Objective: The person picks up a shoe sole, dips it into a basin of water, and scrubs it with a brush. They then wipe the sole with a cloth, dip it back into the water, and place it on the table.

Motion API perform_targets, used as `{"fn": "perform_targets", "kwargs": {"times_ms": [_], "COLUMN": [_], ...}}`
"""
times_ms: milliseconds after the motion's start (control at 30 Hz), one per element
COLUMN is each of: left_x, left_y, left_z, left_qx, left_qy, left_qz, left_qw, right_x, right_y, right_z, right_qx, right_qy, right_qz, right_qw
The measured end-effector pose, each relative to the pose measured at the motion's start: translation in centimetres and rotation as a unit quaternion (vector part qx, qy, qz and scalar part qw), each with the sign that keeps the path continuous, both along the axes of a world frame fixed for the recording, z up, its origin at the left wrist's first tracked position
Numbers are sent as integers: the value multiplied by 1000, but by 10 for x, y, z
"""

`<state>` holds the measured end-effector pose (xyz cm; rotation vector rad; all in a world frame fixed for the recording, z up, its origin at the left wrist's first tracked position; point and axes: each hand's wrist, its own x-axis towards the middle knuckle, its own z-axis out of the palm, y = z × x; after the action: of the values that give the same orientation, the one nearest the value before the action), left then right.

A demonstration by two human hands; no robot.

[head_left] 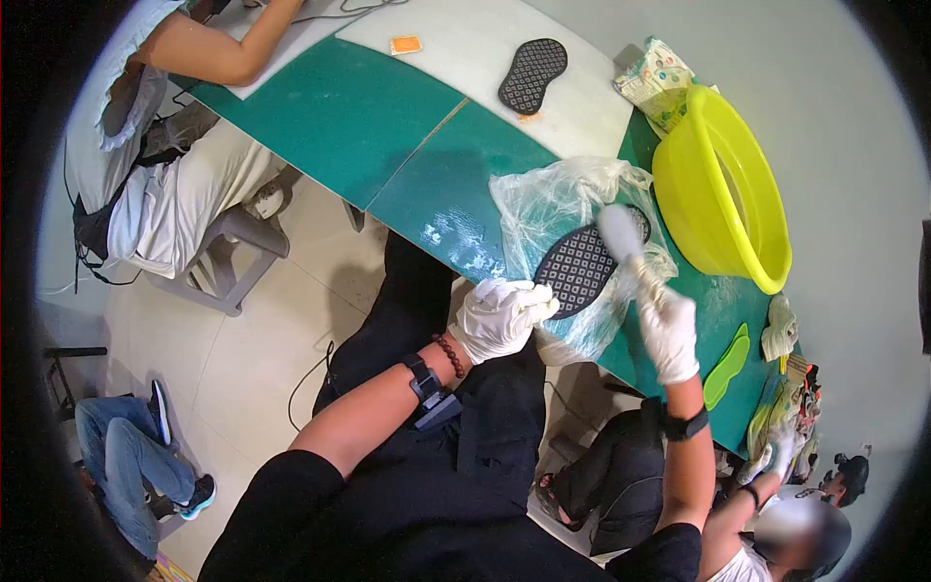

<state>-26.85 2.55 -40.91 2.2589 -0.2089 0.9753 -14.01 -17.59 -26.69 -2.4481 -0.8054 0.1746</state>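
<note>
A black shoe sole with a grid of light-edged squares lies on a crumpled clear plastic bag at the table's near edge. My left hand, in a white glove, is closed with its fingertips pinching the sole's near end. Also gloved in white, my right hand is wrapped round the handle of a brush. The brush's pale head is smeared by motion and overlaps the far part of the sole, hiding some of its pattern.
A yellow-green basin stands right of the bag. Another patterned sole and an orange card lie on the white board. A green scoop-shaped piece rests to the right. Other people sit left and lower right.
</note>
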Motion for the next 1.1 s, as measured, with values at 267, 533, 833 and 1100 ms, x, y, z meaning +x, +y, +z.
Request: {"fn": "perform_targets", "kwargs": {"times_ms": [267,533,833,1100], "left_x": [-2,2,2,1], "left_y": [1,1,4,2], "left_z": [11,0,3,-1], "left_qx": [-7,2,0,15], "left_qy": [-2,9,16,-10], "left_qz": [-21,-6,-12,0], "left_qw": [1000,1000,1000,1000], "right_x": [44,-20,36,15], "right_y": [-38,1,-21,-24], "right_z": [-30,2,-8,-15], "right_qx": [-13,-29,-39,-44], "right_qy": [-75,4,-71,-29], "right_qz": [-34,72,-33,7], "right_qw": [997,997,996,999]}}
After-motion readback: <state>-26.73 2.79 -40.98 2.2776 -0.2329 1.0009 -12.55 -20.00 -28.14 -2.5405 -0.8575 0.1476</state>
